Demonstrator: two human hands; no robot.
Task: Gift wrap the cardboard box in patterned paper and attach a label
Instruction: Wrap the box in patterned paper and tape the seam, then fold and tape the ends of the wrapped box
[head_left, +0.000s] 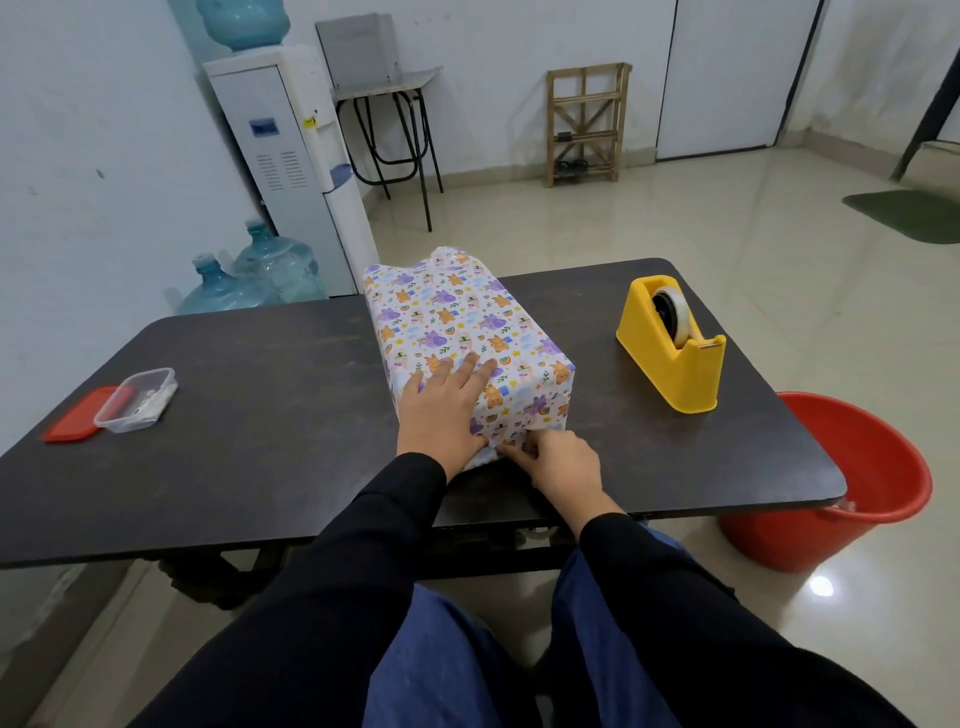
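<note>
A dark brown table (260, 467) in a white-walled room with a glossy pale tiled floor bears a long box wrapped in white animal-patterned paper (457, 322).

Its long axis runs away from the person, far end angled slightly left, near end under the hands. The left hand (441, 410) lies flat on the top's near edge, fingers straight and spread. The right hand (558, 462), just beside it and lower, touches the folded paper at the near end's foot; pinching or pressing, I cannot tell. A yellow plastic tape dispenser (670, 345) stands beyond and right of that hand.
</note>
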